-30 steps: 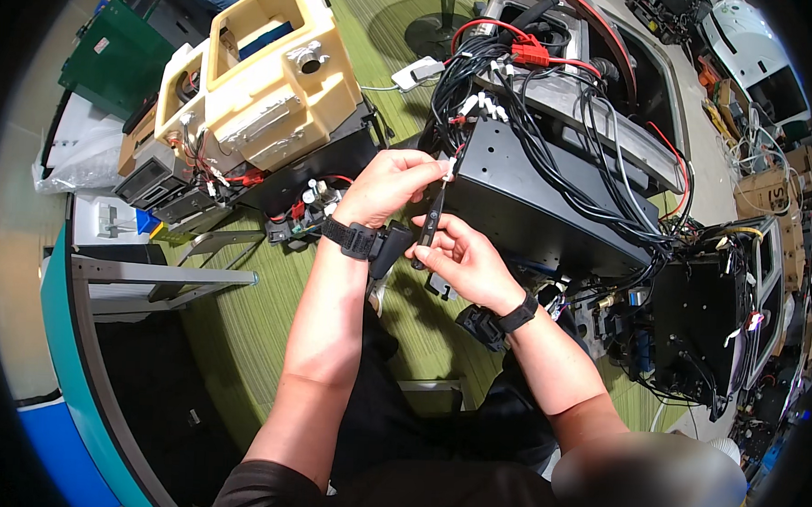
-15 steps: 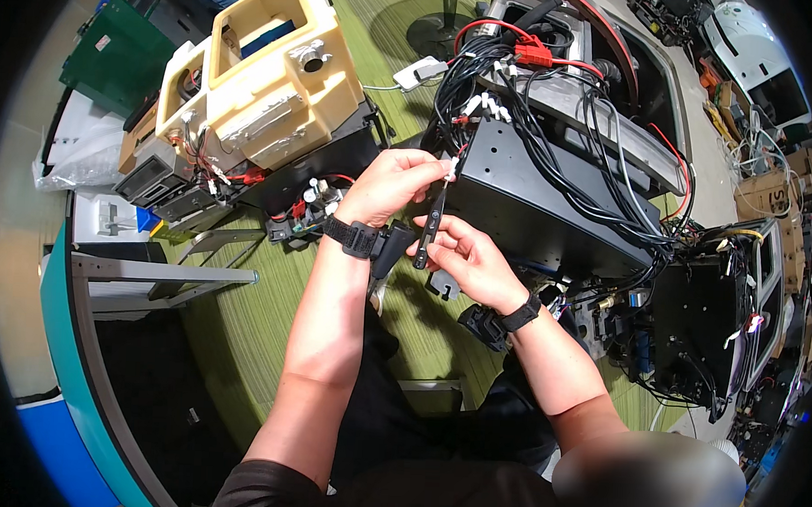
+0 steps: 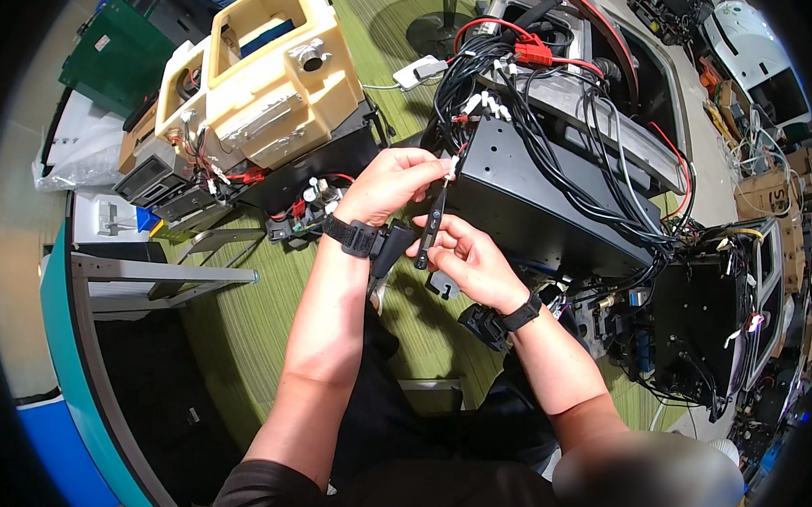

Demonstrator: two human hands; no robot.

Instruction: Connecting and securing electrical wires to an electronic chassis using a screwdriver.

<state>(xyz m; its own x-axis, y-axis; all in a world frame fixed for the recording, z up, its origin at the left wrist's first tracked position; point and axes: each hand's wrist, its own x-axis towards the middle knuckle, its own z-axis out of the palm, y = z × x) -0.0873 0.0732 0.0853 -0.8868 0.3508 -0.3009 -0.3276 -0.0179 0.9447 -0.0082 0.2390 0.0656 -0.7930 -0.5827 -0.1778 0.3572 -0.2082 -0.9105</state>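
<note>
My left hand [image 3: 389, 187] pinches a small white plug connector [image 3: 451, 168] between thumb and fingertips, beside the left corner of a black metal box [image 3: 544, 205]. In my right hand [image 3: 478, 267] is a slim black pen-shaped tool [image 3: 431, 229], gripped by its lower body with the thumb and fingers. The tool stands nearly upright, its thin tip reaching up to the connector. Whether the tip sits inside the connector is too small to tell. A bundle of black cables [image 3: 555, 151] with white plugs lies over the box.
To the left stands a cream-coloured plastic housing [image 3: 277, 103] on dark equipment, with loose wires. A red clamp [image 3: 533, 52] lies behind the cables. A teal-edged table [image 3: 60, 302] is at far left. More wired equipment [image 3: 702, 321] stands at right on the green carpet [image 3: 238, 364].
The tool's lower end has shifted very slightly with my right hand. Otherwise both hands keep their places and their holds.
</note>
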